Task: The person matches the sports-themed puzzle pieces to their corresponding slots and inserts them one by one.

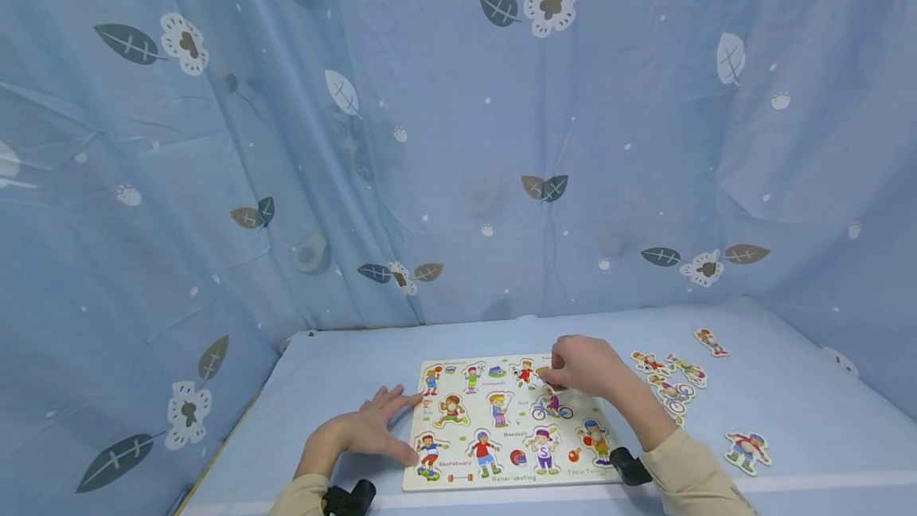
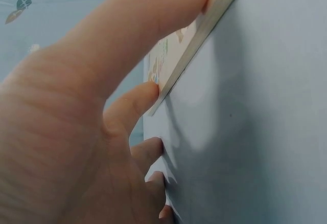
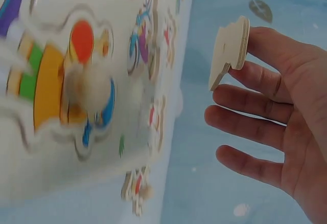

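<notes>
A wooden peg puzzle board [image 1: 478, 414] with printed sports figures lies on the table. My left hand [image 1: 364, 430] is spread at its left edge; in the left wrist view the thumb [image 2: 153, 9] presses on the board and the index fingertip touches its edge. Over the board's far right part, my right hand [image 1: 595, 369] pinches a wooden puzzle piece [image 3: 229, 47] between thumb and fingers. The piece shows its plain back in the right wrist view, raised off the board, while the other fingers are held out loosely. Many figures sit in their recesses.
Several loose puzzle pieces lie right of the board: an overlapping group [image 1: 672, 390], one farther back [image 1: 712, 343] and one near the front [image 1: 747, 452]. A blue patterned curtain [image 1: 458, 142] hangs behind the table [image 1: 344, 357].
</notes>
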`<act>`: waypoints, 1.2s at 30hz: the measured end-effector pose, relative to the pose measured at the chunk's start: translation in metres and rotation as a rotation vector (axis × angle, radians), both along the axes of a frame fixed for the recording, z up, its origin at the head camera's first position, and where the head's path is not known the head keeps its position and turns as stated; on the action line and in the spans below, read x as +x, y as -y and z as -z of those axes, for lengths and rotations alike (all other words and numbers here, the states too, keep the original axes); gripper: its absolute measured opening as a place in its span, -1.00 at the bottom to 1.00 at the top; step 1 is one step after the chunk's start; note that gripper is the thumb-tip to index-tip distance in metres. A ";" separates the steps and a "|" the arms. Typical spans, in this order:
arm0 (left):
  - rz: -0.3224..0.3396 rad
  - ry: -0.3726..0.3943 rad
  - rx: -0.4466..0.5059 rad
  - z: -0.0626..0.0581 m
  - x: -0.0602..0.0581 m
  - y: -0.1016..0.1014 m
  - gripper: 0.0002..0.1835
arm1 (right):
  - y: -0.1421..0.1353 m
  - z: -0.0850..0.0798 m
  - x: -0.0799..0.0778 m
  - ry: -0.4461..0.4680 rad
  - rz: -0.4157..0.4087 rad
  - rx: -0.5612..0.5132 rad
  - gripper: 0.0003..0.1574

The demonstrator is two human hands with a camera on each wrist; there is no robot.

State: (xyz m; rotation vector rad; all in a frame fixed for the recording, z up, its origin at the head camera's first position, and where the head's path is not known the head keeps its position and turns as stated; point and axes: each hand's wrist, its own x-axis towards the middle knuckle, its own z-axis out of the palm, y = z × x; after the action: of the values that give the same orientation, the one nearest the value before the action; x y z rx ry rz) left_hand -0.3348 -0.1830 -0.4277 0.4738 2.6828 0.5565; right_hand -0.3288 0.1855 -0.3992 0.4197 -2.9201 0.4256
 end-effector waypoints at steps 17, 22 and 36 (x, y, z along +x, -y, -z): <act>0.003 -0.005 -0.005 -0.001 0.001 -0.002 0.00 | 0.045 0.001 -0.013 0.020 -0.033 -0.013 -0.57; 0.004 -0.006 -0.004 -0.002 0.002 -0.002 0.00 | 0.057 0.009 -0.012 0.006 -0.030 0.012 -0.52; 0.005 0.006 -0.006 0.000 -0.002 0.000 0.01 | 0.082 0.026 -0.005 -0.035 -0.044 0.119 -0.49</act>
State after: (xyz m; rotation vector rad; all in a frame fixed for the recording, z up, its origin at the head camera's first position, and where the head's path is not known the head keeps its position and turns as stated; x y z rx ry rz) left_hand -0.3366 -0.1830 -0.4282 0.4759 2.6760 0.5477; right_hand -0.3339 0.1037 -0.4250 0.5025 -2.9160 0.2476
